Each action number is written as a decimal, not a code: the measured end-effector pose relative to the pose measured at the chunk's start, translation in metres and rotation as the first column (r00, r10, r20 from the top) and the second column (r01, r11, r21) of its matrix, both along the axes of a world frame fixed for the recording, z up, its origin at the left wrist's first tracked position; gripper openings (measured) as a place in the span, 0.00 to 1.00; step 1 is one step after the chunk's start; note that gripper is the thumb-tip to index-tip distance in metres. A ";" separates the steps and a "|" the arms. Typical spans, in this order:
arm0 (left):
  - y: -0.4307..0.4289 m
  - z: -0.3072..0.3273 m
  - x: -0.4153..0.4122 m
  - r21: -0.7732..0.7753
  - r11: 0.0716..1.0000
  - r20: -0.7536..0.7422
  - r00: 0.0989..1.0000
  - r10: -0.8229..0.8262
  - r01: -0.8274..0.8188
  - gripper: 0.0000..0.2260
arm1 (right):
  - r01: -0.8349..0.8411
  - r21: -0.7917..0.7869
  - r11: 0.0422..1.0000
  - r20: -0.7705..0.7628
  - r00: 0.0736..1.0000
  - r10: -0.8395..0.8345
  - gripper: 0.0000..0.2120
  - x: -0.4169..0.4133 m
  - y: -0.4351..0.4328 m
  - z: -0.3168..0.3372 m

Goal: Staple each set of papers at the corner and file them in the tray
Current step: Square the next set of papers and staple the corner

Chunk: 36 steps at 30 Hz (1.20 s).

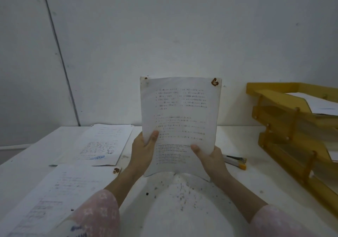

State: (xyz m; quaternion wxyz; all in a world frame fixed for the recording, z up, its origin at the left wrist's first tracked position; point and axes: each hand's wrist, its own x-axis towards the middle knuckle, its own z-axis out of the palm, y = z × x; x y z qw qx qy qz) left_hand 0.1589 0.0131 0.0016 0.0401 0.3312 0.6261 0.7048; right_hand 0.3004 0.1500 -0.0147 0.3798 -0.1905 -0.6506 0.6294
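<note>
I hold a set of papers [180,119] upright above the table [247,181]. My left hand [144,149] grips its lower left edge and my right hand [210,160] its lower right, thumbs on the printed front. A stapler [236,160] lies just behind my right hand. At right, a yellow stacked tray [274,112] holds white sheets [318,103] in its top tier.

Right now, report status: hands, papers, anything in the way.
Holding paper set upright: left hand, right hand grip its lower sides. Beyond right hand, stapler lies untouched. Nothing blocks tray.
</note>
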 end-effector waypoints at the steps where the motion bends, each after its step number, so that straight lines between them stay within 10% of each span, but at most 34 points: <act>1: 0.001 -0.005 0.000 -0.002 1.000 0.013 1.000 -0.001 0.001 0.06 | 0.000 0.007 1.000 0.013 1.000 0.000 0.10 0.000 -0.001 -0.006; 23: 0.005 -0.009 -0.007 -0.052 0.996 0.099 0.993 -0.066 0.071 0.07 | -0.029 0.024 0.999 0.112 0.993 0.027 0.14 0.000 0.021 -0.023; 36: 0.017 0.128 -0.040 0.113 0.993 -0.170 0.985 0.038 -0.019 0.13 | -0.035 0.076 0.996 0.124 0.992 0.025 0.15 -0.004 0.024 -0.029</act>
